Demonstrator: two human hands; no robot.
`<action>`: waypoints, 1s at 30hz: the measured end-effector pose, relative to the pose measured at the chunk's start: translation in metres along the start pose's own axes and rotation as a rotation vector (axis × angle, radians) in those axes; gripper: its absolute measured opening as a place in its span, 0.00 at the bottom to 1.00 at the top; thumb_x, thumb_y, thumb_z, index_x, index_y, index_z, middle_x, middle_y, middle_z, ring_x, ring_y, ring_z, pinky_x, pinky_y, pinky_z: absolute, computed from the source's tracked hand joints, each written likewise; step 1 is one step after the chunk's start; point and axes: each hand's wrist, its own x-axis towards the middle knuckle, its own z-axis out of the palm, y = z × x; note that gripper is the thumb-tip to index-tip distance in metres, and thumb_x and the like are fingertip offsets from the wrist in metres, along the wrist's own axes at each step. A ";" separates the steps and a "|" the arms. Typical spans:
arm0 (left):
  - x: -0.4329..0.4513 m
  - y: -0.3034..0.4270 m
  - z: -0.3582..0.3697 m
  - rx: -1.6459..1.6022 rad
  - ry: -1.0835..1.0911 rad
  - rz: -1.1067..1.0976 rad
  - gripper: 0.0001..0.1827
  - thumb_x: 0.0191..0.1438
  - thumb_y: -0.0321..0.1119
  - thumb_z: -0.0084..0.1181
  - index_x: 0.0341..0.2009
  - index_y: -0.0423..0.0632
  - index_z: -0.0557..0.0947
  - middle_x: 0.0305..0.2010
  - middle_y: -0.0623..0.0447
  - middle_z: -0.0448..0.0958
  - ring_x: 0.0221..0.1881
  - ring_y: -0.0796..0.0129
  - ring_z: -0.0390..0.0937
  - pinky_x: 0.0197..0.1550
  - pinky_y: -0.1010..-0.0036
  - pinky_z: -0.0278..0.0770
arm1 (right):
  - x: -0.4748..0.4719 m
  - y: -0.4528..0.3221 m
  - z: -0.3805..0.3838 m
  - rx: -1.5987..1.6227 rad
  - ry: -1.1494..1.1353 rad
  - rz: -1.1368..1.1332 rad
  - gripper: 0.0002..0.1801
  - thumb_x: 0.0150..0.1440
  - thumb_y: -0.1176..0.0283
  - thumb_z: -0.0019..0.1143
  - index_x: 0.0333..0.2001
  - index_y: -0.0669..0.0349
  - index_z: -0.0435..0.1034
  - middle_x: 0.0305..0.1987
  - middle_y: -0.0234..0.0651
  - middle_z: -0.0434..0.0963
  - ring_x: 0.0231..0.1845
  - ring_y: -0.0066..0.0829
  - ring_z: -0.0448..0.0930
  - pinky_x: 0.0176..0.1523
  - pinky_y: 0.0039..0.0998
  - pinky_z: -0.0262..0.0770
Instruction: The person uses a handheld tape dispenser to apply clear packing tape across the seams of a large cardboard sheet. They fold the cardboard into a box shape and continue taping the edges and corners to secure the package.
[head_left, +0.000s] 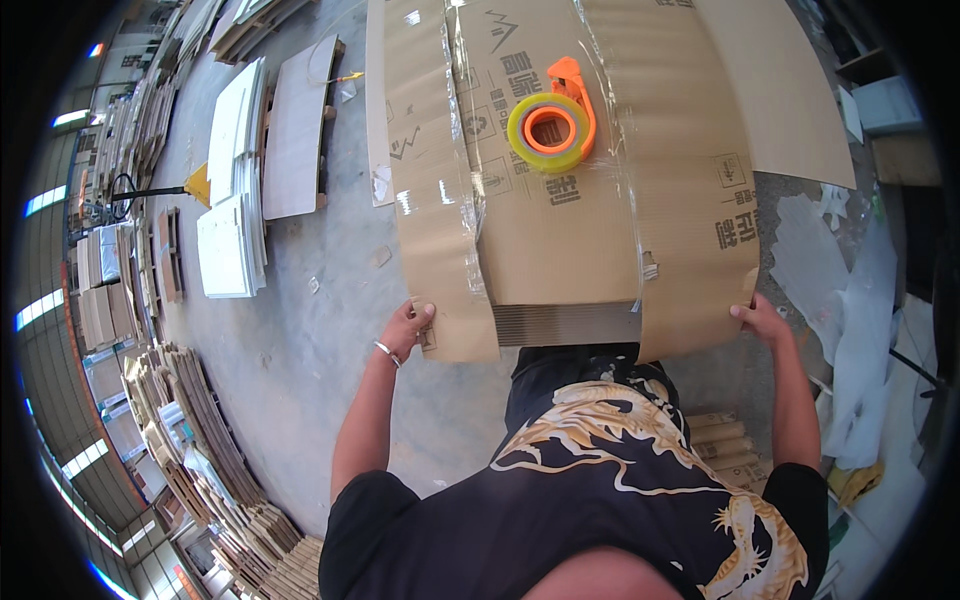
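Flattened printed cardboard lies before me, with clear tape along its two long seams. My left hand grips the near outer corner of its left flap between thumb and fingers. On the other side, my right hand pinches the outer edge of the right flap. Both flaps reach past the middle panel at the near end, where stacked layered edges show. An orange tape dispenser with a roll of yellowish tape rests on the middle panel.
Pale panels and a wide board are stacked on pallets at the left. A yellow pallet jack stands beside them. Cardboard stacks line the lower left. Crumpled translucent plastic sheeting lies at the right, and cardboard bundles lie behind my body.
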 end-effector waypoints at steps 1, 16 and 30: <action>0.000 -0.002 0.000 0.004 -0.020 0.000 0.26 0.63 0.47 0.60 0.59 0.45 0.74 0.53 0.53 0.79 0.52 0.67 0.78 0.51 0.63 0.80 | -0.002 0.002 0.000 -0.027 -0.020 0.014 0.37 0.53 0.60 0.71 0.62 0.64 0.66 0.57 0.37 0.77 0.54 0.32 0.78 0.58 0.37 0.74; 0.011 0.008 0.016 -0.109 -0.100 0.141 0.38 0.56 0.59 0.64 0.60 0.43 0.74 0.54 0.50 0.80 0.52 0.64 0.80 0.53 0.66 0.79 | -0.004 0.002 0.030 0.063 0.235 0.031 0.37 0.58 0.54 0.65 0.63 0.66 0.65 0.57 0.40 0.78 0.56 0.32 0.78 0.59 0.35 0.73; 0.021 0.011 0.016 -0.097 -0.066 0.189 0.40 0.52 0.50 0.72 0.61 0.37 0.72 0.57 0.48 0.78 0.56 0.63 0.77 0.56 0.64 0.77 | 0.002 -0.013 0.032 -0.133 0.216 -0.087 0.32 0.58 0.63 0.67 0.61 0.68 0.66 0.54 0.42 0.80 0.54 0.31 0.80 0.58 0.34 0.75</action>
